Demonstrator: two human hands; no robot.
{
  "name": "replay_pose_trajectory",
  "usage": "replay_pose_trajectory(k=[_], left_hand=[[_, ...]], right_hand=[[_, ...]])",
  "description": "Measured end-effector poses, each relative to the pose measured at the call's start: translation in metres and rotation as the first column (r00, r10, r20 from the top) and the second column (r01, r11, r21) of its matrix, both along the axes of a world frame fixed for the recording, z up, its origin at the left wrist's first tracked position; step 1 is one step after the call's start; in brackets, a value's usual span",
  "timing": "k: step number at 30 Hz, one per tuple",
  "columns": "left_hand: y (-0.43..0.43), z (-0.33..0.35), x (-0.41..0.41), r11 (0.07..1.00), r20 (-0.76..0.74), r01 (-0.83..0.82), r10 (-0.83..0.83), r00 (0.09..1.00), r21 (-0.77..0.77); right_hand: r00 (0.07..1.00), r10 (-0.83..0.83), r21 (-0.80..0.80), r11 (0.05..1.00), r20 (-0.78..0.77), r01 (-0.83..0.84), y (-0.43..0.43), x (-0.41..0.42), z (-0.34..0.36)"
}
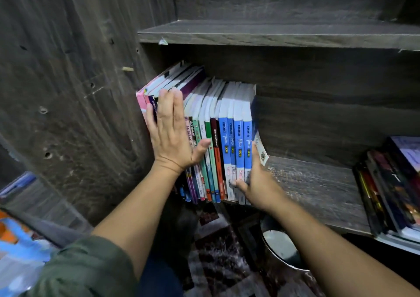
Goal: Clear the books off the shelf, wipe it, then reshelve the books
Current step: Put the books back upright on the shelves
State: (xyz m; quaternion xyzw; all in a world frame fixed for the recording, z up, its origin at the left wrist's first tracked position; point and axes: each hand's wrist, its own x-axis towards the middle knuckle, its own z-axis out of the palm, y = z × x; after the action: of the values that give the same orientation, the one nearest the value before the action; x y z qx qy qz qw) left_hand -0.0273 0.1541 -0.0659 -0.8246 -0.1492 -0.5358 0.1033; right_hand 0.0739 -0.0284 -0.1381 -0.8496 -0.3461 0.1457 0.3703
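Your right hand (256,180) is clamping the right end of a row of upright paperback books (211,114). Its thumb is lying across the foot of the four blue-spined volumes (238,142), and its fingers are curling behind the outermost cover. Your left hand (169,135) is pressing flat, fingers straight, against the pink and purple spines at the row's left end, its thumb reaching to the green ones.

The two hands are squeezing the row as one block. It is standing at the left end of the dark wood-grain shelf (313,183), against the side panel, with the spines jutting past the front edge. A slumped stack of dark books (391,183) is sitting at the shelf's far right, and a round metal pail (279,246) is standing on the floor below.

You appear to be moving the whole block at once, though whether out of the shelf or back in cannot be told. The next move is calling for even pressure from both sides, or the middle volumes could slip out.
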Motion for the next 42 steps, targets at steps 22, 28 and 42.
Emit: replay_pose_trajectory(k=[22,28,42], left_hand=[[0.007,-0.057,-0.05,0.989,-0.563,-0.056,0.125,0.817,0.138],[-0.002,-0.062,-0.04,0.98,-0.542,-0.181,0.199,0.816,0.088],[-0.029,-0.048,-0.04,0.945,-0.499,-0.328,0.295,0.815,0.023]], right_hand=[[0.997,-0.032,-0.241,0.97,-0.075,0.013,-0.009,0.012,-0.008],[0.983,-0.072,-0.183,0.982,-0.167,0.041,-0.002,0.007,-0.011],[0.976,-0.132,0.11,0.982,-0.173,0.153,0.007,0.003,-0.022]])
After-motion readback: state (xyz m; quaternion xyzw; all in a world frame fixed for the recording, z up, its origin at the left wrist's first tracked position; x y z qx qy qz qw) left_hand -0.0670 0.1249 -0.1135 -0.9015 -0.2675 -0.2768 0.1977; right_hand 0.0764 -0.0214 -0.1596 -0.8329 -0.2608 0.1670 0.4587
